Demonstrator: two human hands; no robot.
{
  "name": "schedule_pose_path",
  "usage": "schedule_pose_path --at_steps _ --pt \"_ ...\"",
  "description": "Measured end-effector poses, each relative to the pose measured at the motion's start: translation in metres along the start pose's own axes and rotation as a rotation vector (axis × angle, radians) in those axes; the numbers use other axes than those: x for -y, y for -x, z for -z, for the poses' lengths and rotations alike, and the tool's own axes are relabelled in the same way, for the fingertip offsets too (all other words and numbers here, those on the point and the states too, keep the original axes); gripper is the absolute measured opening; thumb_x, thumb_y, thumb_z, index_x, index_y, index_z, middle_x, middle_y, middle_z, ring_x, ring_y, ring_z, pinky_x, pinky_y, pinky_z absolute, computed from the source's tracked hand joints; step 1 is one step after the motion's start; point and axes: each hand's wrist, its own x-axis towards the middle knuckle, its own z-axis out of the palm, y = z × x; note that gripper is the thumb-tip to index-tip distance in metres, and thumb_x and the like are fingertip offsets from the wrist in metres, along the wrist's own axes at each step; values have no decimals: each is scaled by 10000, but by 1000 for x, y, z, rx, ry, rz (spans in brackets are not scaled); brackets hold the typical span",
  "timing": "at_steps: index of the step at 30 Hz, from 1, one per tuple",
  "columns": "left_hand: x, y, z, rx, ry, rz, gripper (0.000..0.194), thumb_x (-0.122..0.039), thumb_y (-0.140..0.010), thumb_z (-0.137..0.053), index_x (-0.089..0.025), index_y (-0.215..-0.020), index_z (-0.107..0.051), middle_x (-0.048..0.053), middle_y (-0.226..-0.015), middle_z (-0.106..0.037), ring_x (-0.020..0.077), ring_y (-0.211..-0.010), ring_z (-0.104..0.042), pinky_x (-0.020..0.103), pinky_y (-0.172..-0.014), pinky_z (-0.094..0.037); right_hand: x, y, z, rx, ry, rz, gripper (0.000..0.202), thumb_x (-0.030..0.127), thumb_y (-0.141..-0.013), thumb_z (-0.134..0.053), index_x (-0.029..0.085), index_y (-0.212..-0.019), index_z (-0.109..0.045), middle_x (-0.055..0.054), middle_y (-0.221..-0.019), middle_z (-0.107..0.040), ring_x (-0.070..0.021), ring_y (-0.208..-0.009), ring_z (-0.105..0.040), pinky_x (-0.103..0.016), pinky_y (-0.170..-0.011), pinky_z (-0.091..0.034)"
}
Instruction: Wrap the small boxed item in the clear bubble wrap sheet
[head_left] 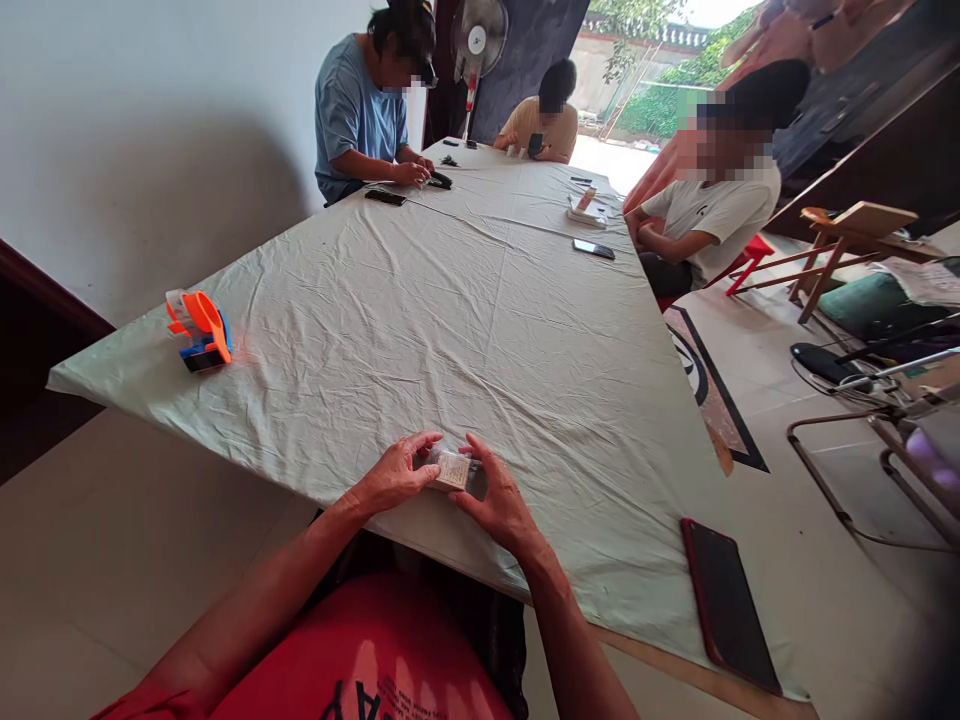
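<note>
A small pale box (453,470) with printed text on top, apparently in clear plastic film, lies at the table's near edge between my hands. My left hand (397,472) grips its left side, the thumb against the box and the fingers bent over the far side. From the right, my right hand (496,492) curves around the box, index finger at the far edge and thumb at the near corner. The exact fingertip contact on that side is hard to see.
An orange and blue tape dispenser (202,332) stands on the left of the cloth-covered table (390,330). A dark phone in a red case (727,600) lies at the near right corner. Another phone (593,248) and a white box (587,212) lie farther back. Three people sit around the table.
</note>
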Motion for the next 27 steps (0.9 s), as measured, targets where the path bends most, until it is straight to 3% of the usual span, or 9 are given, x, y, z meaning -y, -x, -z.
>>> schedule_pose_path --at_steps 4,10,16,21,27 --pt "-6 0 1 13 10 -22 560 -233 -785 -599 -142 -1337 -592 77 -1111 -693 187 -957 -627 277 -813 -495 8 -1 -1 -76 -16 -26 745 228 -778 -716 309 -1461 -430 -52 -1209 -676 -247 -1085 -641 -443 -990 -497" --pt "-14 -7 -2 -42 -13 -119 523 -226 -785 -621 -176 -1306 -620 75 -1143 -690 196 -994 -620 276 -799 -498 8 -1 3 -162 -26 -14 715 248 -804 -710 300 -1457 -423 -68 -1240 -661 -259 -1146 -619 -462 -1023 -478" --pt "-2 -10 -10 -40 6 -75 525 -210 -764 -634 -175 -1287 -628 91 -1250 -673 230 -1096 -612 316 -869 -512 -8 0 -1 -110 -17 -39 703 244 -804 -689 302 -1455 -429 -83 -1370 -601 -277 -1230 -582 -486 -1056 -459" --pt "10 -8 -6 -153 86 -53 491 -233 -769 -631 -165 -1255 -634 112 -1269 -666 236 -1104 -623 340 -898 -516 -12 11 0 -142 -84 -60 774 315 -800 -730 323 -1490 -380 -86 -1488 -499 -288 -1325 -516 -488 -1078 -449" --pt "16 -10 -7 -216 141 -52 417 -253 -796 -604 -154 -1199 -645 110 -1220 -676 201 -969 -643 353 -897 -522 -7 15 8 -235 -160 -67 499 358 -883 -660 290 -1364 -544 -104 -1413 -573 -280 -1304 -539 -447 -974 -522"
